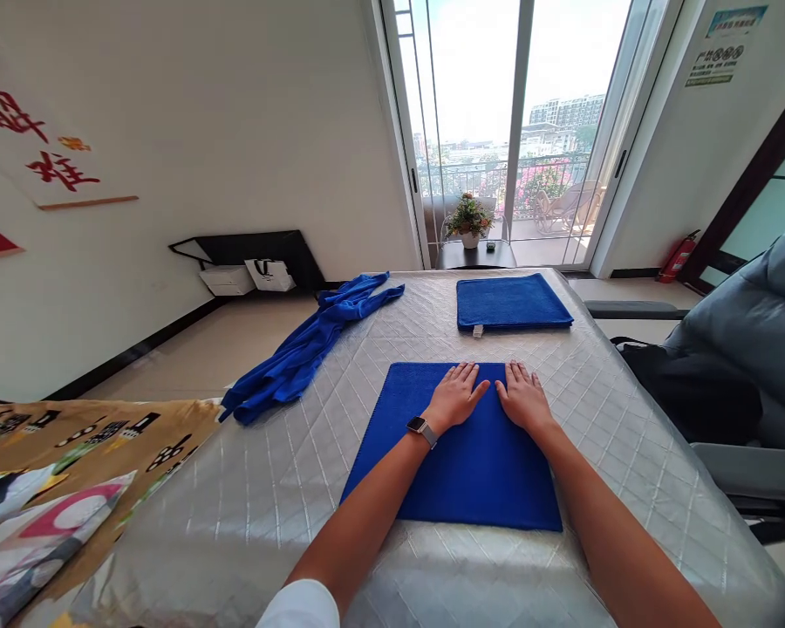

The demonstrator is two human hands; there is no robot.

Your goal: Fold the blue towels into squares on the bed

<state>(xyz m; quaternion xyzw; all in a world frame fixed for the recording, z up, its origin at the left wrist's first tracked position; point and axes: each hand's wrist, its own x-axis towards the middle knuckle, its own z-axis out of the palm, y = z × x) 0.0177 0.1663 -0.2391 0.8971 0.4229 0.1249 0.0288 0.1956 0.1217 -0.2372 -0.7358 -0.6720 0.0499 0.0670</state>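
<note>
A blue towel [477, 471] lies spread flat as a rectangle on the silver quilted mattress [275, 488]. Both palms rest on its far half. My left hand [456, 397], with a watch [422, 427] on its wrist, lies flat with fingers stretched toward the far edge. Beside it, my right hand [523, 397] is flat too, fingers slightly spread near the far right corner. Beyond the hands sits a folded blue towel stack [514, 301] with a small white tag. To the left, crumpled blue towels [314, 340] lie in a long heap along the mattress edge.
A patterned brown cloth [105, 445] covers the near left. At the right stand a chair armrest [746, 475] and a dark grey jacket [746, 323]. A potted plant [469, 218] sits on a small table before the glass door. A fire extinguisher [679, 257] is by the wall.
</note>
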